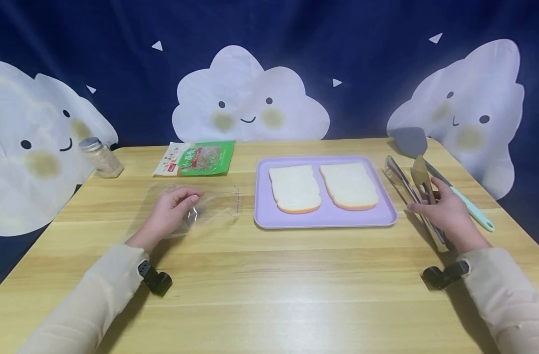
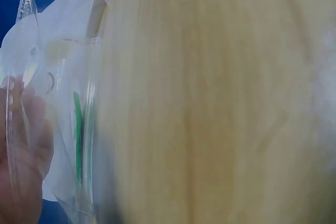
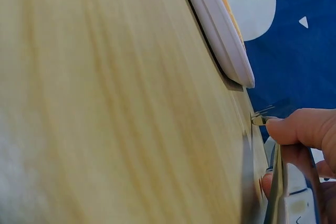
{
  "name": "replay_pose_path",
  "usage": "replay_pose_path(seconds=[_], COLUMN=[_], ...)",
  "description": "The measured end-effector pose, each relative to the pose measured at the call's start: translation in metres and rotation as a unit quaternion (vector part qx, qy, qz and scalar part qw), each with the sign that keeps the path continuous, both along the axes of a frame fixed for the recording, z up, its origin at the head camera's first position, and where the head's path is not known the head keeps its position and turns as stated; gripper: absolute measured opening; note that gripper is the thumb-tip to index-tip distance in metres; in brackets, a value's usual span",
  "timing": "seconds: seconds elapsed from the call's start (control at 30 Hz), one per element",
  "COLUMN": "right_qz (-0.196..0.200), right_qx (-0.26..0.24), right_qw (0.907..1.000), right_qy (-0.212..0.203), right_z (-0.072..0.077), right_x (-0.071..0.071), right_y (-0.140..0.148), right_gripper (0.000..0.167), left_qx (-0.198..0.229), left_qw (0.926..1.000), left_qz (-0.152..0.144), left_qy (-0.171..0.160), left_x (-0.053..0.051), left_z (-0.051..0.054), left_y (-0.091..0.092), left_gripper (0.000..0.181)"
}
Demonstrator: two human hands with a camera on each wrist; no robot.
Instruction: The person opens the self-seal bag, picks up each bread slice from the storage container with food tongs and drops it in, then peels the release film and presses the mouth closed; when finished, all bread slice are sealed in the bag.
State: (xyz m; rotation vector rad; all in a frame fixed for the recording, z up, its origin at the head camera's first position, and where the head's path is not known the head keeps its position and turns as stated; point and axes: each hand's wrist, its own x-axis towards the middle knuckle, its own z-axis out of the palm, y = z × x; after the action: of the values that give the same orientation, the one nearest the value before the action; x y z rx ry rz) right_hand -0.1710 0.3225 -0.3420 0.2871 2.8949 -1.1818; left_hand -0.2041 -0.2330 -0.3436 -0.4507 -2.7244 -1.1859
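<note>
My left hand [image 1: 169, 214] pinches a clear plastic bag [image 1: 223, 199] over the left part of the table. In the left wrist view the see-through bag [image 2: 60, 77] spreads in front of the fingers. At the right, my right hand [image 1: 448, 211] grips metal food tongs [image 1: 420, 172], whose two ends stand apart. The right wrist view shows the thumb [image 3: 299, 127] on the tongs' metal arms. Between the hands, a lilac tray [image 1: 324, 221] carries two bread slices, a left slice [image 1: 296, 189] and a right slice [image 1: 351, 187], lying side by side.
A spatula with a mint handle [image 1: 477, 211] and grey head lies right of the tongs. Behind the bag lies a green and white food packet [image 1: 207, 157]. A lidded jar [image 1: 102, 158] is near the back left edge. A dark blue cloud-print curtain [image 1: 362, 29] hangs behind.
</note>
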Motion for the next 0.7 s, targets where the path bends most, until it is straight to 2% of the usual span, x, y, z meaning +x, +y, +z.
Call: replay_pose_path(seconds=[0.33, 0.7], right_qz=[-0.014, -0.001], right_qx=[0.013, 0.028], right_qw=[0.9997, 0.9988], right_qy=[0.019, 0.039], right_z=[0.006, 0.018], right_x=[-0.001, 0.003], right_y=[0.001, -0.003], right_gripper=[0.096, 0.09], left_qx=[0.004, -0.002], left_qw=[1.0, 0.9999], left_qz=[0.002, 0.005], left_qy=[-0.005, -0.012], left_x=[0.003, 0.004], left_z=[0.002, 0.002], left_y=[0.0, 0.001], left_gripper=[0.026, 0.026])
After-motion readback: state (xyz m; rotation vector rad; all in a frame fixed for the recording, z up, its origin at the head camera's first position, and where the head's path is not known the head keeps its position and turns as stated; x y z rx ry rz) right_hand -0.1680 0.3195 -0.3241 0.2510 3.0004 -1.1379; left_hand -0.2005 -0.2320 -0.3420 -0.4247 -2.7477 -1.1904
